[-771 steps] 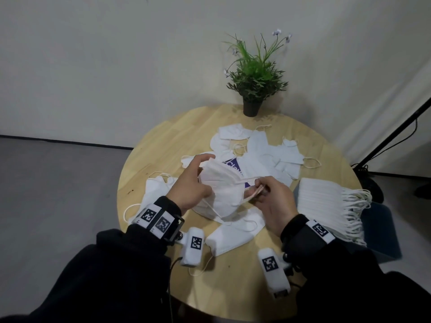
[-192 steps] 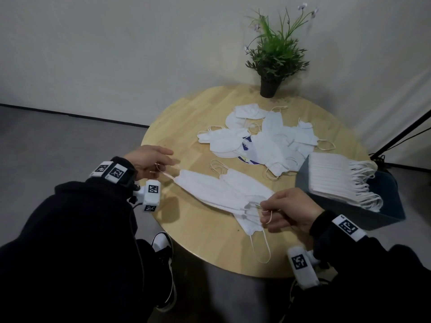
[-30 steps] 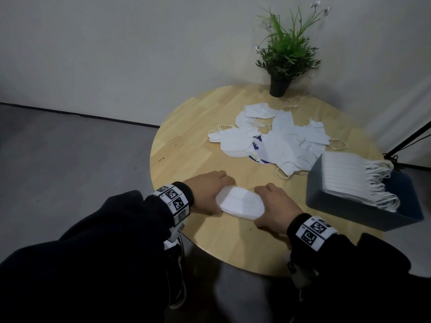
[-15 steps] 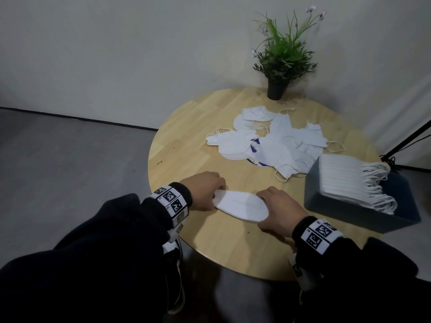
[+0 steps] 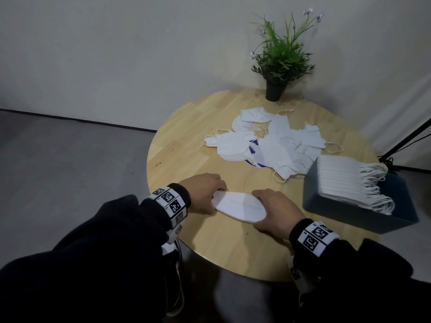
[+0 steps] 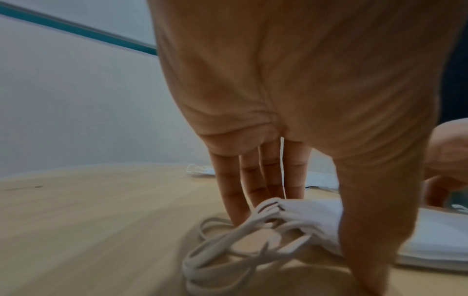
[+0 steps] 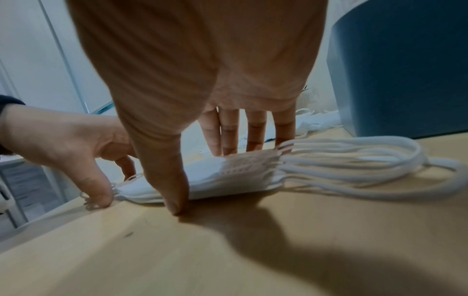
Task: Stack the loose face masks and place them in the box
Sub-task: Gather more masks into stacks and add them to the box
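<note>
A flat stack of white face masks lies on the round wooden table near its front edge. My left hand holds its left end and my right hand its right end. In the wrist views each hand has its thumb at the near edge and straight fingers at the far edge, left hand, right hand, with the stack between them. Ear loops trail out at both ends. The blue box stands at the right and holds a row of masks.
A loose pile of masks lies at the middle back of the table, over a purple-printed sheet. A potted plant stands at the far edge. A dark stand leg slants at the right. Bare wood shows left of the pile.
Six seconds ago the hands stretched the masks out by their ear loops. Over the last second both hands stay at the stack's ends, a little farther apart, and more of the stack shows.
</note>
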{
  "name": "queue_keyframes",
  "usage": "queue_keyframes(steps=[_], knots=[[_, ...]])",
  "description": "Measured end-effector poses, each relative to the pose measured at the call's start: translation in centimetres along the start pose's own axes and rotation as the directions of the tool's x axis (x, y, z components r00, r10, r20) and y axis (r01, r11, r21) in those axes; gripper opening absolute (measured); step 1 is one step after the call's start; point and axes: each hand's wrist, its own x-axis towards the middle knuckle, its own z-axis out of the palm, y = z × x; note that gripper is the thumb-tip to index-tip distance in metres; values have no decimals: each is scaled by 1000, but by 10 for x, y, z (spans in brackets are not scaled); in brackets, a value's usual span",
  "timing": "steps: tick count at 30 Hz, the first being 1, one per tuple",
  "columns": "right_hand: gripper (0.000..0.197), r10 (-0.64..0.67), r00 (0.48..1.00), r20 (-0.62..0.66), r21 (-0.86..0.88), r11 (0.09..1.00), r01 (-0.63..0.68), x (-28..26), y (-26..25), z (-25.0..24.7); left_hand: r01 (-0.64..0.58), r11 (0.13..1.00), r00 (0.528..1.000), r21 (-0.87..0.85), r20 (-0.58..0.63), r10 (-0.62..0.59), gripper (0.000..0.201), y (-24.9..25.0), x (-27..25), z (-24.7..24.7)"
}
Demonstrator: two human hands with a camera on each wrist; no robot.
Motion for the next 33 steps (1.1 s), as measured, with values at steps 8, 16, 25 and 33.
queue_keyframes(steps=[8,16,25,33], knots=[[74,14,1000,-2,13,1000,-14,-1,-1,-1,-10,999,1000,35,-10,11,53,4,0,-1],[84,175,983,-55,439,889,-133,0,5,-7,-36,995,999,98,-23,38,46,4,1,-4],[64,629,749,-206,844,502,-189,63,39,-33,-17,917,993,-398,-115,-31,66,-3,21,-25],[32,647,763,14,913,303,-274,79,36,-39,63,499,974,-864,-55,-219,42,24,50,-26]])
